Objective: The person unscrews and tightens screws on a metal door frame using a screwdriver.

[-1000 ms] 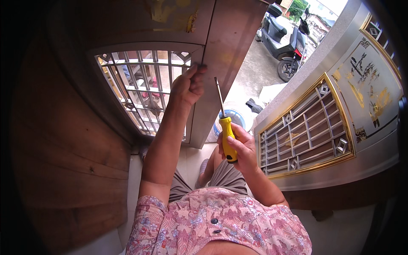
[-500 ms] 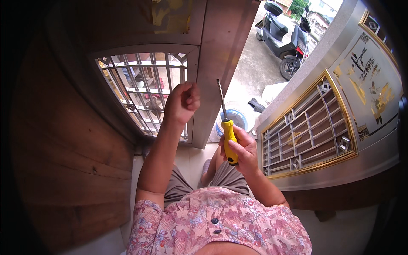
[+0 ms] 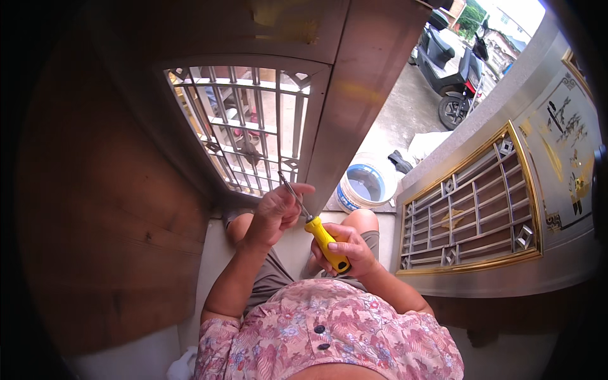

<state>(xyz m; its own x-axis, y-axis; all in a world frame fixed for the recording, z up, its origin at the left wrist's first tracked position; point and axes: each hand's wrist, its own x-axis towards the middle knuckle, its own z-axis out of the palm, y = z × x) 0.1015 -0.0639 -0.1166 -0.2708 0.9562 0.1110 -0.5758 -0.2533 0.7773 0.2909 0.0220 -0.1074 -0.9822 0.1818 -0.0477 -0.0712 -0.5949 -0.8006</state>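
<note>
In my right hand (image 3: 351, 248) is a screwdriver with a yellow handle (image 3: 326, 244) and a thin metal shaft. Its tip slants up and to the left. My left hand (image 3: 277, 214) is by the shaft, index finger stretched toward the right and the other fingers curled in. The shaft passes across the left fingers. Whether they grip it or something small is hidden. Beyond both hands stands a metal door (image 3: 354, 82) with a barred window (image 3: 250, 117).
An open door leaf with a gold-framed grille (image 3: 468, 209) stands at the right. On the ground outside are a white bucket (image 3: 347, 197) and a parked scooter (image 3: 446, 69). A brown wooden panel (image 3: 114, 221) fills the left side. My knees (image 3: 362, 220) are bent below the hands.
My right hand has tilted the screwdriver to the left and drawn it lower. My left hand has come down from beside the door to the shaft, its index finger now stretched out. The view has shifted.
</note>
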